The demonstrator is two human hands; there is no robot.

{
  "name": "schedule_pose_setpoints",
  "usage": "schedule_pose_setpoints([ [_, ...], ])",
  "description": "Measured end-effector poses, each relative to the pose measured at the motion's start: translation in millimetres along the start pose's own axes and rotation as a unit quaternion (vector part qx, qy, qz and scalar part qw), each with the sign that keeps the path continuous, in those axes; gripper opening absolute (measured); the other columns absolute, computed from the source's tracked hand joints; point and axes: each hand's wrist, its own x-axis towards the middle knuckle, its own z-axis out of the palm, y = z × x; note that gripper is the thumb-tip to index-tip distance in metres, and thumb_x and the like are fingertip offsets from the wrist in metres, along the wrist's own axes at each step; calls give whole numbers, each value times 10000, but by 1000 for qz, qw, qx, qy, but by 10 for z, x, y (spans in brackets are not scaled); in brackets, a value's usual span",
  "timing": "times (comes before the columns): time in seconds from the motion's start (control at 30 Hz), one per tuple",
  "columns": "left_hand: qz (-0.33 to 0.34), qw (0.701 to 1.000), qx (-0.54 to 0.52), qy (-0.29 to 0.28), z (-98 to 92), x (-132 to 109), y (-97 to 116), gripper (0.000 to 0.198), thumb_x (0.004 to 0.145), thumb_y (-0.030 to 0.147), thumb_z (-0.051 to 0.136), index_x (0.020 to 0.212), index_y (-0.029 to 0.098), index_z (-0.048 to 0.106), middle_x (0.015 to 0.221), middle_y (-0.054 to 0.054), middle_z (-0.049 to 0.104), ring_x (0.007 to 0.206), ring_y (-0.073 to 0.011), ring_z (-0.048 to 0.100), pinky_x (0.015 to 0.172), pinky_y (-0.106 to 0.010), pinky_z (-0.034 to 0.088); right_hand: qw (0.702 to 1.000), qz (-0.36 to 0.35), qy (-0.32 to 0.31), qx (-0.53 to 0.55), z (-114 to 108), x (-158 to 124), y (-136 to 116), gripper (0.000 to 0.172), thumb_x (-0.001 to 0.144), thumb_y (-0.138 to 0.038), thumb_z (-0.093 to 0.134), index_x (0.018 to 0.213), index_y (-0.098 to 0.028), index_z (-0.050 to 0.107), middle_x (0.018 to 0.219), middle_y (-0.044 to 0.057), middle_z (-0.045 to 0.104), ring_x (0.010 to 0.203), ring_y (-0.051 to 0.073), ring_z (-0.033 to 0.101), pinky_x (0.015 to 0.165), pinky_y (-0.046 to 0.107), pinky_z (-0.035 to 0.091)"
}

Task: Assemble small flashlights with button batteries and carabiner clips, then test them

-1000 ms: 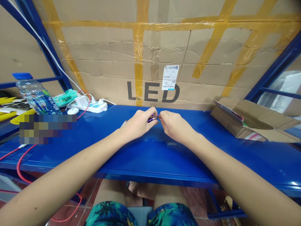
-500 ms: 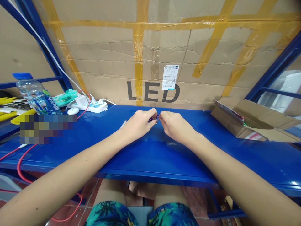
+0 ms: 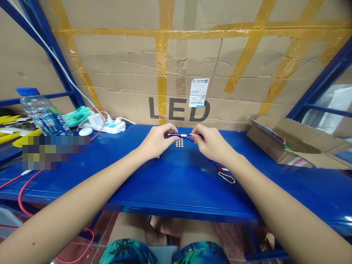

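Observation:
My left hand (image 3: 161, 141) pinches the barrel of a small purple pen torch (image 3: 176, 135), which lies level and has a silvery label band. At its right end, my right hand (image 3: 207, 139) has thumb and forefinger closed near a thin silvery tip. A purple chain (image 3: 190, 139) hangs there, partly covered by the fingers. Just below the torch, small silver button cells (image 3: 179, 143) sit in neat rows on the blue table. Under my right wrist lie a silver carabiner (image 3: 227, 178) and red and blue chains (image 3: 217, 164), partly hidden by the arm.
The blue table (image 3: 176, 194) carries an open cardboard box (image 3: 280, 145) on the right. A water bottle (image 3: 44, 113), a white power strip (image 3: 110, 125) and red cables stand or lie at left. A large taped carton (image 3: 123, 73) rises behind. A small dark item (image 3: 157, 158) lies by my left wrist.
My hands have moved slightly apart, so the pen torch now shows between them. The button cells and the carabiner with its chains have come into view.

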Motion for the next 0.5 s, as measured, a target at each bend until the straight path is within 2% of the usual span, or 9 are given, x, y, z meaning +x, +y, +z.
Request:
schedule_pose_setpoints([
  [0.1, 1, 999, -32, 1, -11, 2, -9, 122, 822, 228, 669, 938, 193, 677, 905, -16, 718, 781, -149, 625, 762, -312, 506, 994, 40, -31, 100, 31, 5, 72, 108, 933, -200, 472, 858, -195, 550, 728, 30, 656, 634, 160, 596, 610, 298, 433],
  [0.2, 3, 998, -66, -6, -8, -1, -12, 137, 808, 223, 678, 938, 181, 673, 927, -25, 717, 794, -150, 635, 777, -319, 512, 970, 89, -84, 208, 61, 1, 93, 76, 929, -214, 487, 919, -188, 558, 735, 31, 665, 608, 150, 628, 572, 290, 490],
  [0.27, 9, 996, -82, -14, -3, -4, -9, 137, 802, 226, 688, 929, 177, 673, 921, -26, 717, 790, -149, 637, 779, -317, 512, 955, 107, -103, 257, 66, -2, 81, 89, 904, -207, 535, 978, -178, 574, 767, 43, 687, 641, 158, 662, 608, 306, 541],
  [0.37, 29, 995, -96, -24, 2, -9, 9, 133, 804, 244, 699, 915, 175, 674, 901, -30, 718, 791, -156, 636, 779, -320, 511, 944, 95, -119, 293, 55, 1, 36, 146, 884, -231, 590, 1006, -157, 618, 812, 65, 717, 709, 169, 689, 711, 344, 577],
  [0.5, 64, 994, -78, -35, 5, -23, 54, 92, 829, 234, 687, 906, 184, 690, 914, -38, 708, 829, -164, 630, 808, -332, 508, 925, 79, -141, 344, 48, 8, -51, 181, 903, -302, 582, 922, -140, 661, 832, 78, 729, 763, 172, 693, 784, 363, 570],
])
